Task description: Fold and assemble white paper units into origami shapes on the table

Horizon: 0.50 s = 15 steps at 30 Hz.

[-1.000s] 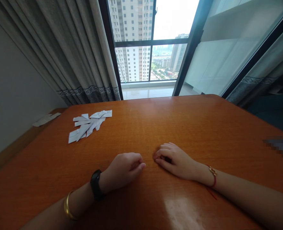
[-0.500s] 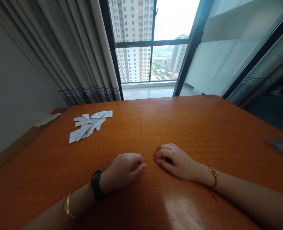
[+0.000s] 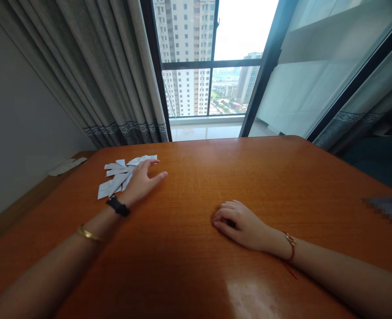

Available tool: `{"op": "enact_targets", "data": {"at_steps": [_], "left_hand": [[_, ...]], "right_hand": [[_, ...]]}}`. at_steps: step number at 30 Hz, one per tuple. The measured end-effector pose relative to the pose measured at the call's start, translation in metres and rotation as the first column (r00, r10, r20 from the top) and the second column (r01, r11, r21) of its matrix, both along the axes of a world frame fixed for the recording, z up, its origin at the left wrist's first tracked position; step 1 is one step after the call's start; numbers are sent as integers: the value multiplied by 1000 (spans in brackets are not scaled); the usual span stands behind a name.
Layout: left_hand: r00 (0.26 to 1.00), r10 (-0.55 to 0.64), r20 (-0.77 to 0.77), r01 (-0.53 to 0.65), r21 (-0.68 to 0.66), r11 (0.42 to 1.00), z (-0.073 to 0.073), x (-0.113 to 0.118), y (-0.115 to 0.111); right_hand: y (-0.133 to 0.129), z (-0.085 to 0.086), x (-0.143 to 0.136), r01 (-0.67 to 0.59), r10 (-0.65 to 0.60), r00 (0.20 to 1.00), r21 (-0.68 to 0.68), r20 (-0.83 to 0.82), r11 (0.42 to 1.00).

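Folded white paper strips (image 3: 116, 180) lie in a loose, overlapping pile at the back left of the brown wooden table (image 3: 189, 186). Over the right part of this pile is my left hand (image 3: 141, 182), its thumb and fingers apart and nothing held; it hides some of the strips. A black band is on that wrist and a gold bangle further up the arm. My right hand (image 3: 238, 225) rests on the table right of centre, fingers curled in and closed. Nothing shows in it. A red cord bracelet is on its wrist.
A flat pixelated object (image 3: 390, 210) lies at the table's right edge. Beyond the left edge, more pale paper (image 3: 66, 166) rests on a wooden ledge. Grey curtains (image 3: 116, 88) and a window stand behind the table's far edge.
My left hand has moved forward and left from the table's middle to the paper pile, and its fingers have opened. My right hand has stayed in place.
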<state>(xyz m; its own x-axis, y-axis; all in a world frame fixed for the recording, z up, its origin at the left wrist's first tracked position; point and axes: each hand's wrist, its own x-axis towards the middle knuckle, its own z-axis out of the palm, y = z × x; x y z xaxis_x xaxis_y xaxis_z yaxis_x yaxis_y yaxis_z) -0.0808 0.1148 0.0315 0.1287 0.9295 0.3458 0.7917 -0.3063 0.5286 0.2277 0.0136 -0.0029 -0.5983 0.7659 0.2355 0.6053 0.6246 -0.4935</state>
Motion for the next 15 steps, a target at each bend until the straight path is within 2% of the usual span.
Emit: {"op": "enact_targets", "data": {"at_steps": [1, 2, 3, 5, 7, 9, 12, 15], "left_hand": [[986, 156, -55, -158, -17, 987, -1, -15, 19], [945, 309, -105, -316, -68, 946, -3, -29, 35], [900, 410, -149, -429, -125, 895, -6, -42, 49], [878, 449, -170, -474, -165, 865, -12, -63, 68], [876, 444, -191, -476, -185, 860, -18, -73, 78], [892, 396, -219, -440, -215, 872, -24, -72, 82], [926, 265, -268, -336, -266, 904, -32, -52, 83], [950, 83, -302, -178, -299, 937, -37, -18, 71]], "right_hand": [[0, 0, 0, -1, 1, 1000, -1, 5, 1000], [0, 1, -1, -1, 1, 1000, -3, 10, 1000], [0, 1, -1, 0, 0, 1000, -6, 14, 1000], [0, 2, -1, 5, -5, 1000, -11, 20, 1000], [0, 1, -1, 11, -11, 1000, -11, 21, 1000], [1, 1, -1, 9, -9, 1000, -6, 19, 1000], [1, -1, -1, 2, -2, 1000, 0, 16, 1000], [2, -3, 0, -2, 1, 1000, -8, -27, 1000]]}}
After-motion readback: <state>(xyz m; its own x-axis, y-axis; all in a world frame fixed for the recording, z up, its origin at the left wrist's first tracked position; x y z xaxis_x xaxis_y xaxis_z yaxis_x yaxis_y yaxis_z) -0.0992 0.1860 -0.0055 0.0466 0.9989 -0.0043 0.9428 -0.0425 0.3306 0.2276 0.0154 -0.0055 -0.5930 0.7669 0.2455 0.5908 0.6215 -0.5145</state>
